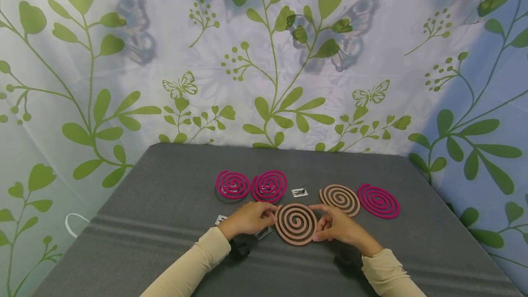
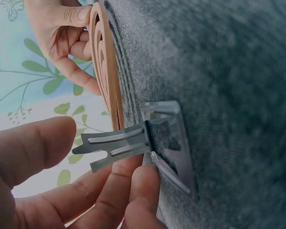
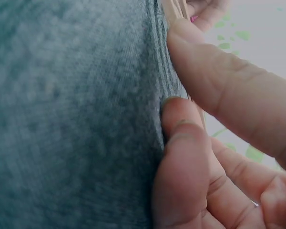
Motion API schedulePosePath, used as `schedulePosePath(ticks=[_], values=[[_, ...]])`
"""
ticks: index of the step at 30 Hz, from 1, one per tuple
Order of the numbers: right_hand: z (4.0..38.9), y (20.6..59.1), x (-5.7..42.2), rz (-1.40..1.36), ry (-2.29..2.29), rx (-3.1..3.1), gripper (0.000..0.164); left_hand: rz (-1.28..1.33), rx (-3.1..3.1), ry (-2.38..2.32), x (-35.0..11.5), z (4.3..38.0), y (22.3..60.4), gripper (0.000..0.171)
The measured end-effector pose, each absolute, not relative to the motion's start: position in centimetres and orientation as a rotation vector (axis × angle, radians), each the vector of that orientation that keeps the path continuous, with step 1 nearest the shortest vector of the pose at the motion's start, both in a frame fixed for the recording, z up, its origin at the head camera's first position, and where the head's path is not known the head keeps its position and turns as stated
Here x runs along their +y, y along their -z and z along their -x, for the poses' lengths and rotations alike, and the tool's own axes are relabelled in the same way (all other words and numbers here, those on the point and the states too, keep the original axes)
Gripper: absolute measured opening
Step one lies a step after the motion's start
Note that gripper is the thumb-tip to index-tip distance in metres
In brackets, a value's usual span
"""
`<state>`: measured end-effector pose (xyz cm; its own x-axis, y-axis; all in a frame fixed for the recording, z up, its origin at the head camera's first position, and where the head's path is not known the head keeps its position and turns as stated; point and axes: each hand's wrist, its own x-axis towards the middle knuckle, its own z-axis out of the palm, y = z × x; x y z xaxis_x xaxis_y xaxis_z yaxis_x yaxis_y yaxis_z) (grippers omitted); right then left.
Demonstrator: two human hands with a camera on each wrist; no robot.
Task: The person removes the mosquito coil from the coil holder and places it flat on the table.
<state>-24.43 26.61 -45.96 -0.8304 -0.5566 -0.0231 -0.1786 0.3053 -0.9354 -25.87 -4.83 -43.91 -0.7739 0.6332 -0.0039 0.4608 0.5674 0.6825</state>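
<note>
A brown spiral mosquito coil (image 1: 296, 224) lies between my two hands, close above or on the grey table. My left hand (image 1: 249, 218) holds its left edge; in the left wrist view a metal coil stand (image 2: 119, 145) with a raised tongue partly hides where those fingers meet the coil. At the right edge, my right hand (image 1: 340, 226) holds the coil with index finger toward the far side and thumb toward the near side. In the right wrist view, the right thumb and fingers (image 3: 219, 81) show, with only a thin strip of the coil (image 3: 174, 12) visible.
Behind the hands are two magenta coils (image 1: 233, 184) over metal stands, a bare metal stand (image 1: 299, 192), another brown coil (image 1: 340, 200) and a magenta coil (image 1: 378, 201). Another stand (image 1: 221, 219) lies by the left wrist. A leaf-patterned curtain (image 1: 198, 58) hangs behind the grey table (image 1: 123, 242).
</note>
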Motion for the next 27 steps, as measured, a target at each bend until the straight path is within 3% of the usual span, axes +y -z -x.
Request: schedulePosePath(ticks=[27], values=[[24.45,46.07,26.84,0.614,1.495,2.318,0.077,-0.866,2.522,-1.042,-4.91,25.94,43.78,0.039]])
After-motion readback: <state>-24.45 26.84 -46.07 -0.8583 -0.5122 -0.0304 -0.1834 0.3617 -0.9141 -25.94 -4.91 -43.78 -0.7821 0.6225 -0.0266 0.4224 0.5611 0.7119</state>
